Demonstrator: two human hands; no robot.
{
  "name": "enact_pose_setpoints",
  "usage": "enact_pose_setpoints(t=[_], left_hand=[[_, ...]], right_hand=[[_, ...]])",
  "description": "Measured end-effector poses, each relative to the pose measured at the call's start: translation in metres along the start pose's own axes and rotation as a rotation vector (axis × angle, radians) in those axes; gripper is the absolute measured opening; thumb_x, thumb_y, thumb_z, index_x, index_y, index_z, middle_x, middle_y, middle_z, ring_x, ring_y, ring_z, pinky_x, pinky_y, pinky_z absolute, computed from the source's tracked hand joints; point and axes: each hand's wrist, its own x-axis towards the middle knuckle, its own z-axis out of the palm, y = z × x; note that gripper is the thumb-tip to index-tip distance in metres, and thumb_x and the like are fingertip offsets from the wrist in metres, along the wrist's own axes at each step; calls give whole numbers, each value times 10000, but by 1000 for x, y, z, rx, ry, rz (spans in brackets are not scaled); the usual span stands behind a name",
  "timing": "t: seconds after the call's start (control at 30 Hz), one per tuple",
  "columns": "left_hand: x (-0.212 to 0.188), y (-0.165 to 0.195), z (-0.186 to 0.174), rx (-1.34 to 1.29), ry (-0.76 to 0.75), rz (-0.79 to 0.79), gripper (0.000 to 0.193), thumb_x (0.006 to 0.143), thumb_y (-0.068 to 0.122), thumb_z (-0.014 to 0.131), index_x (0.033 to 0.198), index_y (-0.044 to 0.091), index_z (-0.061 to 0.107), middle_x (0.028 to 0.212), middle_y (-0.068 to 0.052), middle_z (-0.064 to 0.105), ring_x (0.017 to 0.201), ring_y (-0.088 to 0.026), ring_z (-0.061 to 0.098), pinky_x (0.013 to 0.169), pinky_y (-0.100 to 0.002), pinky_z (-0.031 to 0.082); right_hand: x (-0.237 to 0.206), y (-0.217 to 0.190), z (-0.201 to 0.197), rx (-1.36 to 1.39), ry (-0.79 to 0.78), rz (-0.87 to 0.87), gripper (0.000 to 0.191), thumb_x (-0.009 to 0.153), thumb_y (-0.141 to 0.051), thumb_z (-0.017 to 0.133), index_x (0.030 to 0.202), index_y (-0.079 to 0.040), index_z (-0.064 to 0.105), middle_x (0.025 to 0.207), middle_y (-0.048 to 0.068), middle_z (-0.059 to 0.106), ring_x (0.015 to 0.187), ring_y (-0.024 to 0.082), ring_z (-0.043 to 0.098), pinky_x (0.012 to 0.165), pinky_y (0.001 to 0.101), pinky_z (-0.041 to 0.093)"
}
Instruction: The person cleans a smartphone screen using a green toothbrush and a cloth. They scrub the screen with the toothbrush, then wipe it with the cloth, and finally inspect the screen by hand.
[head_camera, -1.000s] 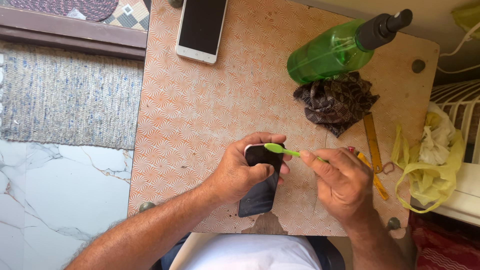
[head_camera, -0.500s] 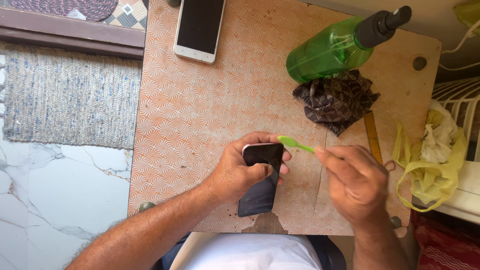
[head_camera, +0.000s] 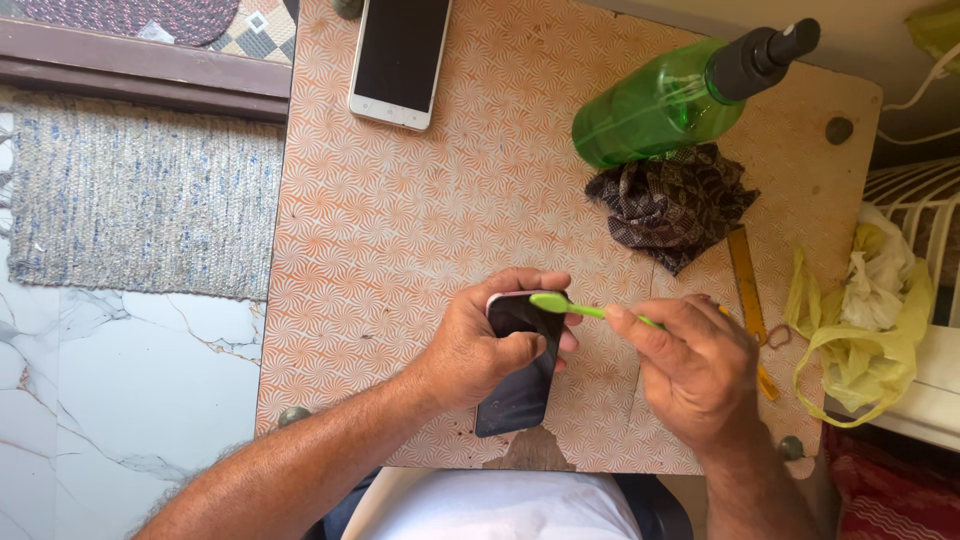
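The left hand (head_camera: 480, 350) is wrapped around a dark, glossy rectangular phone with a pale rim (head_camera: 520, 380), thumb pressed across its screen and fingers curled over its top edge. The phone is tilted, its lower end resting near the front edge of the counter (head_camera: 400, 220), a small square top covered in an orange-and-white swirl pattern. The right hand (head_camera: 700, 365) is pinched shut on the thin handle of a lime-green plastic toothbrush (head_camera: 570, 306), whose head lies on the phone's upper end, just beside the left fingertips.

Past the right hand, a yellow wooden ruler (head_camera: 747, 285) lies on the counter's right side, partly hidden by the hand. Further up sits a crumpled brown patterned cloth (head_camera: 670, 205), and touching it from above lies a green translucent spray bottle with a black nozzle (head_camera: 670, 95), on its side. At the counter's far edge rests a second phone, white-framed with a black screen (head_camera: 400, 55).

Off the right edge hangs a crumpled yellow plastic bag (head_camera: 860, 330). To the left, on white marble floor (head_camera: 90, 400), lies a grey-blue woven mat (head_camera: 140, 210).
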Motion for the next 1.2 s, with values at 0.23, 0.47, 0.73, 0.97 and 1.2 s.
enact_pose_setpoints(t=[0.23, 0.47, 0.73, 0.97, 1.2], left_hand=[[-4, 2, 6, 104, 3, 20, 573, 869, -152, 535, 1427, -24, 518, 1172, -143, 704, 1020, -194, 723, 907, -345, 617], [-10, 5, 10, 119, 12, -8, 574, 856, -158, 539, 1415, -26, 524, 1173, -146, 701, 1019, -193, 728, 927, -344, 612], [-16, 7, 11, 153, -23, 44, 594, 845, -161, 517, 1427, -40, 513, 1190, -155, 697, 1051, -196, 722, 966, -337, 596], [-16, 4, 12, 73, -21, 19, 584, 854, -168, 516, 1425, -41, 504, 1188, -147, 681, 1028, -205, 714, 896, -355, 623], [-16, 0, 10, 66, -29, 18, 584, 862, -168, 513, 1429, -25, 502, 1221, -175, 697, 1026, -215, 713, 896, -367, 627]], right_hand=[[-2, -4, 2, 38, -1, -46, 475, 791, 128, 680, 1176, -146, 727, 954, 53, 685, 798, 204, 647, 670, 352, 546], [-10, -6, -3, 33, 7, -30, 458, 794, 123, 673, 1173, -128, 734, 945, 63, 684, 785, 199, 648, 649, 344, 546], [-13, -6, 0, 21, 10, -47, 399, 843, 116, 674, 1141, -139, 747, 938, 57, 697, 782, 179, 649, 633, 315, 559], [-11, -11, -4, 57, 14, -41, 426, 815, 114, 686, 1161, -131, 731, 958, 52, 690, 813, 178, 652, 662, 330, 556], [-12, -8, -1, 83, -1, -68, 395, 770, 132, 666, 1097, -71, 758, 924, 72, 694, 788, 193, 658, 652, 333, 558]])
